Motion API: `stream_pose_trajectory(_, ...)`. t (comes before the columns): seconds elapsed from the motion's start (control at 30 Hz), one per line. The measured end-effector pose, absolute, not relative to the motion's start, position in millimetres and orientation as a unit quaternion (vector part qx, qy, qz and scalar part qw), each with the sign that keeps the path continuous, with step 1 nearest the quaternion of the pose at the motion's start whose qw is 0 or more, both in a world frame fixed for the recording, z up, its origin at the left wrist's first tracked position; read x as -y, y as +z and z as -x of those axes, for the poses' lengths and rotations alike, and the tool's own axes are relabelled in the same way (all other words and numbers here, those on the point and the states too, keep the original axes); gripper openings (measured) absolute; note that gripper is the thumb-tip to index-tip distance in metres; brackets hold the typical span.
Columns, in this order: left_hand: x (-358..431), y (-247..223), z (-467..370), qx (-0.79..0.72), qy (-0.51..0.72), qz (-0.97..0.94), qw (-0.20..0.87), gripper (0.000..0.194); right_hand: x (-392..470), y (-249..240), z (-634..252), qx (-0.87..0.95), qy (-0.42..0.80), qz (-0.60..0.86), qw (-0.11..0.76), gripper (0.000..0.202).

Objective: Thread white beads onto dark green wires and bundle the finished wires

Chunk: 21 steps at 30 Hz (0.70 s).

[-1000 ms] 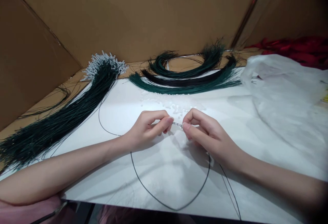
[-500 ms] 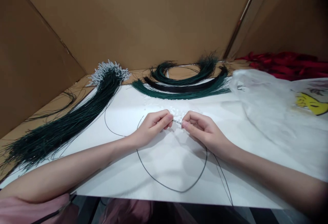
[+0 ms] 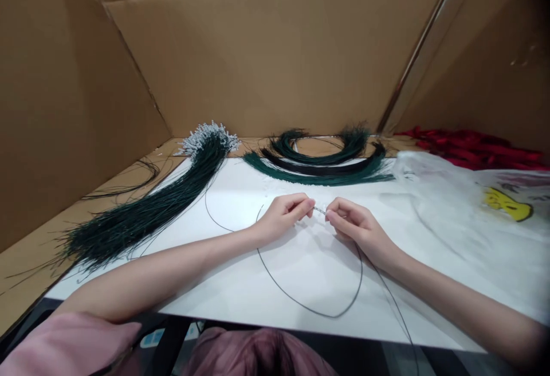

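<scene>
My left hand [image 3: 286, 215] pinches one end of a short twisted-looking stretch of thin dark wire [image 3: 319, 210]. A small gap away, my right hand [image 3: 356, 224] grips the other end between thumb and fingertips. From the hands the wire hangs in a wide loop [image 3: 330, 316] over the white board [image 3: 223, 301]. One more thin strand runs from beneath my right wrist past the board's front edge. Small white bits, perhaps beads, lie just behind the fingers, partly hidden by them.
To the left lies a thick bundle of dark green wires [image 3: 172, 204] with white beaded tips [image 3: 210, 135]. Curved green and black wire bundles [image 3: 322, 176] rest at the back. At right are a clear plastic bag [image 3: 447, 210] and red ribbons [image 3: 476, 147]. Cardboard walls [image 3: 275, 66] surround the table.
The camera view has tilted up, so everything sits lower and mostly further right. Both hands keep their pinch on the wire, with little visible change between them.
</scene>
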State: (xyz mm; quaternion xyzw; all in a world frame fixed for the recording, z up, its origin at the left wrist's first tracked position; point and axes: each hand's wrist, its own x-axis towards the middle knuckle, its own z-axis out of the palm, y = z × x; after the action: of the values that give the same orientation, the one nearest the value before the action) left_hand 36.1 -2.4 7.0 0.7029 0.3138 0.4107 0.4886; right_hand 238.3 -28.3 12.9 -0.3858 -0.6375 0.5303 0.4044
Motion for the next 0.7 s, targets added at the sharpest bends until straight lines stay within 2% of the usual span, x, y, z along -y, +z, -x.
stream_pose_trajectory(0.13,-10,19,-35,-0.261,0.4,-0.667,0.571,0.061,25,39,-221,0.622,0.533,0.334,0.467,0.03)
stream_pose_trajectory(0.2,-10,32,-34,-0.208,0.361,-0.628,0.658,0.072,23,65,-206,0.619,0.523,0.295,0.506,0.025)
stream_pose_trajectory(0.27,-2,49,-32,-0.147,0.312,-0.602,0.72,0.073,21,95,-188,0.61,0.524,0.257,0.536,0.021)
stream_pose_trajectory(0.37,17,84,-20,-0.089,0.222,-0.623,0.745,0.064,18,141,-163,0.609,0.508,0.205,0.574,0.025)
stream_pose_trajectory(0.47,35,127,7,-0.14,0.205,-0.653,0.715,0.049,13,180,-145,0.607,0.485,0.197,0.598,0.034)
stream_pose_trajectory(0.53,45,155,32,-0.209,0.225,-0.689,0.657,0.028,6,202,-140,0.597,0.474,0.196,0.617,0.038)
stream_pose_trajectory(0.57,49,168,46,-0.257,0.227,-0.707,0.619,0.024,1,212,-138,0.591,0.471,0.2,0.624,0.038)
stream_pose_trajectory(0.7,70,206,104,-0.395,0.244,-0.759,0.456,0.033,-31,240,-134,0.545,0.452,0.236,0.665,0.039)
